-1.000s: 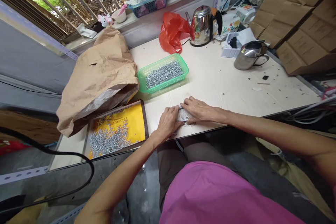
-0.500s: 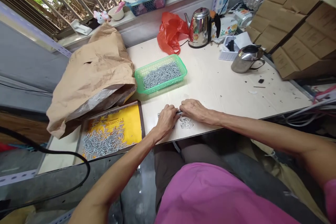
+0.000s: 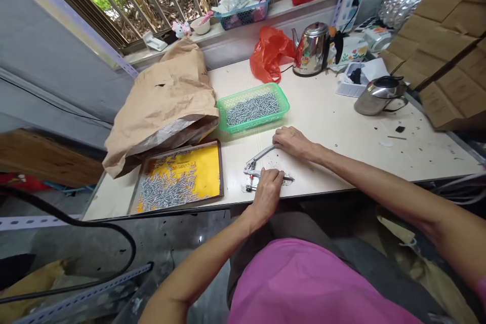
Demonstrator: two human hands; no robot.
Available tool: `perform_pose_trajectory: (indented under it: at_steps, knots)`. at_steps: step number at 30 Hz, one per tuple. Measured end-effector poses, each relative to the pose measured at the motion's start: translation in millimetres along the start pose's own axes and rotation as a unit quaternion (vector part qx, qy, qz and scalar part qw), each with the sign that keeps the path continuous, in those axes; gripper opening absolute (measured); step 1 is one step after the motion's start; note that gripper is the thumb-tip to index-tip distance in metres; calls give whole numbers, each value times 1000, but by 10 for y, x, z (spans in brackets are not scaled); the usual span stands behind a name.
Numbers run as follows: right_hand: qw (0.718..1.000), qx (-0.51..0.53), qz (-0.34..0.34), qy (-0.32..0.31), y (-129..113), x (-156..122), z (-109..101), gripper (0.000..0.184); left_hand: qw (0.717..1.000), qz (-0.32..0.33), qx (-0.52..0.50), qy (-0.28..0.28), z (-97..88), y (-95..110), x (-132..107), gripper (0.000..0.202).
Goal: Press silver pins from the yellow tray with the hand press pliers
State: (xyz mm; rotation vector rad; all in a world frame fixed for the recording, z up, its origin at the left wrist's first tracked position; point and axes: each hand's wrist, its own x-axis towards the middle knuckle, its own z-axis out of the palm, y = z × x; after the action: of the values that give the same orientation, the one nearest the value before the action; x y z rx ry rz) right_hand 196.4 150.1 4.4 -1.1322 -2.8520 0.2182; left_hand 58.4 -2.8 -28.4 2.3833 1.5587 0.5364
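A small metal hand tool with a lever and a spring (image 3: 252, 174) lies near the table's front edge. My left hand (image 3: 269, 188) is closed over its lower part and hides some of it; a dark thin end pokes out on the right. My right hand (image 3: 290, 140) has its fingers wrapped round the tip of the tool's grey lever (image 3: 262, 153), which stands swung away from the body. Behind the hands sits a green plastic basket (image 3: 285, 107) holding many small silvery metal pins (image 3: 253, 110). More loose pins (image 3: 167, 190) lie in a shallow yellow-lined tray (image 3: 208, 167) to the left.
A large brown paper bag (image 3: 163, 106) stands behind the tray. Along the back are a red plastic bag (image 3: 270, 53), a steel kettle (image 3: 312, 50), a white box (image 3: 349, 83) and a steel pot (image 3: 379, 97). Stacked cartons (image 3: 451, 55) rise at the right.
My hands were close together; now my right hand is farther from the left, with the lever swung up and apart from the body. The camera view has turned, shifting the scene rightward.
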Motion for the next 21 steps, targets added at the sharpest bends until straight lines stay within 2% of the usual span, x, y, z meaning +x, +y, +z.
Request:
perform_pose_trajectory:
  at_steps: [2,4,6,9,11,13,15,16,18,21]
  knots:
    - [999,-17,-39,-4,-224,63,-58,20,1000,5,-9,15,-6,13,7,29]
    - [989,-1,-146,-14,-501,98,-76,17,999,27,-24,28,-33,46,-69,30]
    - [967,11,-251,-34,-756,107,-35,13,996,76,-36,28,-104,85,-234,27]
    - [942,10,-333,-30,-979,93,113,18,989,142,-20,42,-330,36,-546,20]
    - [931,60,-359,16,-1015,82,206,18,991,95,24,94,-565,-159,-706,17]
    - [917,164,-352,93,-991,92,233,17,982,-35,95,161,-841,-500,-788,17]
    - [895,268,-307,181,-921,149,160,16,953,-164,172,187,-1107,-924,-799,21]
    - [885,300,-277,225,-868,205,86,14,940,-209,203,179,-1219,-1135,-787,23]
    - [877,313,-208,299,-723,377,-105,11,927,-265,238,117,-1383,-1496,-748,27]
    - [902,243,-111,341,-450,695,-379,10,931,-274,242,-4,-1494,-1809,-691,29]
